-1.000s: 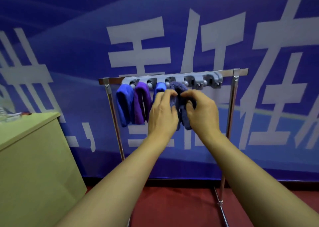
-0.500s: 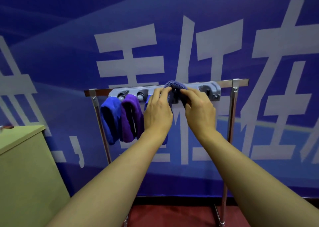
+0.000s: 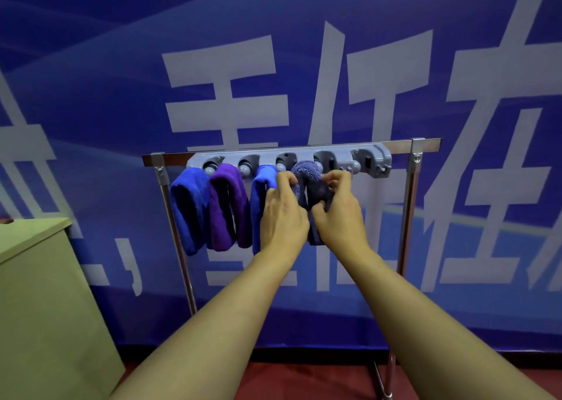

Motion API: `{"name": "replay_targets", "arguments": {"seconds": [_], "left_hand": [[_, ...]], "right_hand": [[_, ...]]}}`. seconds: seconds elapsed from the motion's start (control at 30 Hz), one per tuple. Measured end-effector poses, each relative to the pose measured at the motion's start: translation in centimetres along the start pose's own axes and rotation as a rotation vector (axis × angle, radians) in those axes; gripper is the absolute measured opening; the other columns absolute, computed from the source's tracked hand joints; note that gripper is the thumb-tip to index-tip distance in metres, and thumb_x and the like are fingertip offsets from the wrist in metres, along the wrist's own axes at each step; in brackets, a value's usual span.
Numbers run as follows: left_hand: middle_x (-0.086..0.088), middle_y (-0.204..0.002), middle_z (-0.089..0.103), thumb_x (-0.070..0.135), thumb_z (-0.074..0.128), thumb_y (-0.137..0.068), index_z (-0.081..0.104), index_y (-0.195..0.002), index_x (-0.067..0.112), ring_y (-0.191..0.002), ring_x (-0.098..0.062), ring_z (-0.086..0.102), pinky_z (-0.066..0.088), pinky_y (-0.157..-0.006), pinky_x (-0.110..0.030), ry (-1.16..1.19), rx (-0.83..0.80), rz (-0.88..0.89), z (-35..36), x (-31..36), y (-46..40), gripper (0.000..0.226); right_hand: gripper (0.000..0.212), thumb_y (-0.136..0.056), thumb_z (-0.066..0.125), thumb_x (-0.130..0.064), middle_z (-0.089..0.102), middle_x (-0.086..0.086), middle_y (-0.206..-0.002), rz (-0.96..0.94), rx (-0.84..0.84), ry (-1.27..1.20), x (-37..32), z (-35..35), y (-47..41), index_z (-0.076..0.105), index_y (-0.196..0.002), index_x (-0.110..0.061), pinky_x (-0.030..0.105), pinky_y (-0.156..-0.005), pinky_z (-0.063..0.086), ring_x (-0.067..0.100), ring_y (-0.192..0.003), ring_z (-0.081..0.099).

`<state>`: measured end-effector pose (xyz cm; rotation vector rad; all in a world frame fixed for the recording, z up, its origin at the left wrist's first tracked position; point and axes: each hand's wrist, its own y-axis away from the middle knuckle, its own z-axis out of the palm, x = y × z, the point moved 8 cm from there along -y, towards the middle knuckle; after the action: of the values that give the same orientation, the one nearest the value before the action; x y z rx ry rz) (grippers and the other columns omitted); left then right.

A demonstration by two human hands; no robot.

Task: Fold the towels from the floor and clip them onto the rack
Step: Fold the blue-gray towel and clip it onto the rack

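We clip the fourth towel at the rack.
Our left hand (image 3: 284, 214) and right hand (image 3: 340, 217) pinch the grey-purple towel (image 3: 307, 174) under the clip strip (image 3: 304, 153); its fold should seat fully between the rollers.

Royal-blue towel (image 3: 187, 214), purple towel (image 3: 226, 208), lighter blue towel (image 3: 261, 193), fuzzy slate-violet towel (image 3: 307, 180), grey clip bar (image 3: 289, 156), blue banner (image 3: 91, 95) with white characters, olive-green cabinet (image 3: 45, 308), red floor (image 3: 304, 381)
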<state>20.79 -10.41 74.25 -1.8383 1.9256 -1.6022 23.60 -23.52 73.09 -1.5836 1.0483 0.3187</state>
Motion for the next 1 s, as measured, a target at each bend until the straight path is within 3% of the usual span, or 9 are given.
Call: {"name": "replay_targets", "arguments": {"seconds": [0.1, 0.2, 0.33, 0.47, 0.57, 0.67, 0.83, 1.0], "left_hand": [[-0.005, -0.117, 0.053, -0.004, 0.050, -0.085, 0.030, -0.134, 0.031, -0.095, -0.023, 0.057, 0.049, -0.075, -0.038, 0.111, -0.041, -0.085, 0.6, -0.5, -0.2, 0.064], [0.005, -0.119, 0.046, -0.004, 0.047, -0.087, 0.026, -0.148, 0.039, -0.100, -0.013, 0.052, 0.047, -0.082, -0.030, 0.179, -0.095, -0.149, 1.3, -1.2, -0.4, 0.078], [0.001, -0.122, 0.065, 0.003, 0.048, -0.093, 0.049, -0.139, 0.029, -0.109, -0.019, 0.061, 0.051, -0.096, -0.036, 0.283, -0.130, -0.097, 2.0, -1.5, -0.3, 0.052], [0.013, -0.130, 0.058, 0.025, 0.045, -0.105, 0.052, -0.140, 0.022, -0.120, -0.007, 0.052, 0.040, -0.103, -0.025, 0.337, -0.135, -0.060, 1.9, -1.8, 0.3, 0.036], [0.004, -0.132, 0.061, 0.025, 0.039, -0.107, 0.055, -0.136, 0.018, -0.122, -0.013, 0.055, 0.043, -0.107, -0.036, 0.354, -0.142, -0.039, 2.4, -2.3, 0.4, 0.034], [0.002, -0.137, 0.059, 0.018, 0.039, -0.107, 0.054, -0.140, 0.015, -0.124, -0.008, 0.053, 0.039, -0.108, -0.025, 0.353, -0.142, -0.042, 2.5, -2.2, 0.4, 0.036], [0.008, -0.133, 0.058, 0.023, 0.040, -0.107, 0.053, -0.141, 0.020, -0.117, -0.002, 0.052, 0.036, -0.097, -0.014, 0.341, -0.133, -0.074, 1.7, -2.4, 0.5, 0.036], [0.011, -0.145, 0.052, 0.031, 0.038, -0.107, 0.044, -0.148, 0.031, -0.129, -0.002, 0.048, 0.037, -0.105, -0.020, 0.358, -0.144, -0.113, 1.2, -2.8, 1.1, 0.042]], "right_hand": [[0.070, -0.078, 0.049, 0.000, 0.062, -0.003, -0.120, 0.029, -0.060, -0.019, 0.1, 0.4, -0.5, 0.039, -0.134, -0.041, 0.040, -0.075, 0.055, 0.020, -0.098, 0.062], [0.069, -0.081, 0.048, 0.001, 0.066, 0.002, -0.117, 0.043, -0.085, 0.005, 0.4, 1.0, -0.8, 0.047, -0.140, -0.034, 0.028, -0.080, 0.053, 0.018, -0.099, 0.063], [0.061, -0.086, 0.049, -0.001, 0.070, -0.003, -0.113, 0.052, -0.079, -0.074, 0.8, 1.0, -0.2, 0.053, -0.138, -0.033, 0.016, -0.079, 0.051, 0.012, -0.097, 0.065], [0.040, -0.098, 0.054, -0.016, 0.070, -0.009, -0.115, 0.032, -0.064, -0.143, 1.1, 0.4, 0.2, 0.057, -0.136, -0.028, 0.007, -0.080, 0.048, -0.001, -0.098, 0.064], [0.034, -0.102, 0.049, -0.028, 0.070, -0.011, -0.115, 0.054, -0.080, -0.173, 1.8, 0.9, 0.4, 0.058, -0.135, -0.030, 0.018, -0.086, 0.052, -0.001, -0.100, 0.065], [0.032, -0.104, 0.043, -0.031, 0.072, -0.011, -0.105, 0.073, -0.090, -0.171, 2.3, 1.4, 0.6, 0.058, -0.133, -0.034, 0.033, -0.086, 0.056, 0.005, -0.095, 0.068], [0.033, -0.104, 0.043, -0.035, 0.070, -0.013, -0.111, 0.096, -0.087, -0.158, 2.0, 1.0, 0.8, 0.059, -0.133, -0.030, 0.013, -0.077, 0.050, -0.004, -0.096, 0.065], [0.033, -0.103, 0.043, -0.038, 0.069, -0.012, -0.117, 0.088, -0.060, -0.130, 1.4, 0.4, 1.3, 0.057, -0.133, -0.033, 0.027, -0.086, 0.054, 0.002, -0.102, 0.064]]}}
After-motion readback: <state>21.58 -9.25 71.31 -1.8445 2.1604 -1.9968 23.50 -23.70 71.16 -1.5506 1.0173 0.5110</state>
